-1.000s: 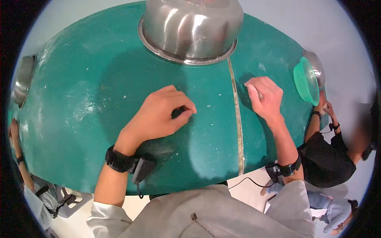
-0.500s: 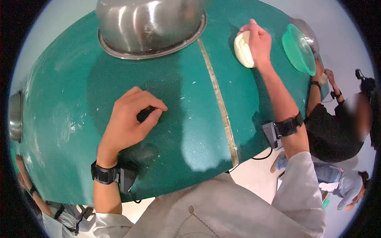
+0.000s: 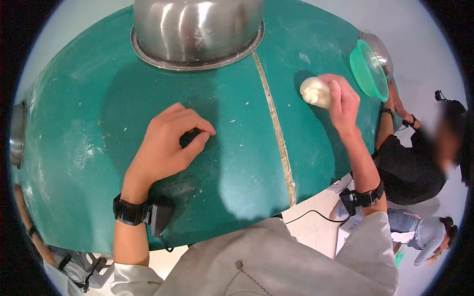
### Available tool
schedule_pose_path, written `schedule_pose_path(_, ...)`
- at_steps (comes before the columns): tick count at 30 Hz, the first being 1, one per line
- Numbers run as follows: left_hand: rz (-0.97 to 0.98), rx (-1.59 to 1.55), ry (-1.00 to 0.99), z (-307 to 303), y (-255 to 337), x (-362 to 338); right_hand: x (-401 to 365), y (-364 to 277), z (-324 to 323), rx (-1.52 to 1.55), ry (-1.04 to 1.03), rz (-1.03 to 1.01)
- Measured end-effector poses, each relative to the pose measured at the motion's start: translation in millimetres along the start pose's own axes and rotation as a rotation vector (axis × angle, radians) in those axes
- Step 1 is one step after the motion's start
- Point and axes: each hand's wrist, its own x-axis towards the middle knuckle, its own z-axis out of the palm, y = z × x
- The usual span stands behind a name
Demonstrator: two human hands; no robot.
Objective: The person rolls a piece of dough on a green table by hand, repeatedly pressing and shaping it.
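A pale ball of dough (image 3: 314, 92) is at the right part of the green table (image 3: 247, 167), its folded side showing. My right hand (image 3: 341, 98) grips it from the right, thumb and fingers against it. Over the left half of the table hangs my left hand (image 3: 175, 138), curled, thumb and index fingertips close together with nothing between them. Both wrists wear black straps with small devices.
A large steel bowl (image 3: 197, 37) stands at the far middle. At the far right are a green plastic bowl (image 3: 368, 71) and a metal bowl (image 3: 382, 54). Another metal bowl (image 3: 18, 135) is at the left edge. Other people work at both sides.
My right hand has come nearer with the dough, which is turned so its folds face the camera. My left hand keeps its curled pose. The view has shifted slightly.
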Motion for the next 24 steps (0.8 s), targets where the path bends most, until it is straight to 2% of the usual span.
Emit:
schedule_pose_path(2,0.013,0.005,-0.007,1.1,1.0,1.3,14.0,-15.5,7.2,-0.058,0.000,-0.023)
schedule_pose_path(4,-0.018,-0.004,-0.005,1.7,0.7,1.1,27.7,-29.9,23.9,-0.088,0.130,-0.292)
schedule_pose_path(6,-0.012,-0.003,-0.008,0.8,1.6,2.1,40.4,-35.4,39.3,-0.066,0.092,-0.289)
schedule_pose_path(8,-0.010,0.001,-0.018,0.9,2.6,1.5,54.2,-39.7,48.9,-0.038,0.054,-0.280)
schedule_pose_path(10,-0.044,-0.024,-0.011,1.1,3.0,1.7,73.7,-43.7,51.7,-0.319,-0.203,-0.092)
schedule_pose_path(12,-0.037,-0.013,-0.021,-0.4,3.4,2.6,88.6,-30.3,61.9,-0.335,-0.160,-0.094)
schedule_pose_path(15,-0.038,-0.006,-0.025,-1.2,3.0,1.7,97.6,6.0,67.3,-0.120,0.017,0.042)
schedule_pose_path(18,-0.011,-0.013,-0.004,1.7,0.9,1.3,102.9,42.9,57.4,-0.132,0.107,0.163)
schedule_pose_path(19,0.014,-0.018,0.022,1.6,-0.5,1.2,101.2,46.5,54.0,-0.166,0.063,0.174)
schedule_pose_path(22,0.016,-0.005,0.026,0.4,2.5,1.6,84.8,48.5,49.2,-0.219,0.022,0.044)
schedule_pose_path(24,0.030,-0.006,0.033,0.8,0.2,1.6,66.3,43.5,39.4,-0.200,0.040,0.048)
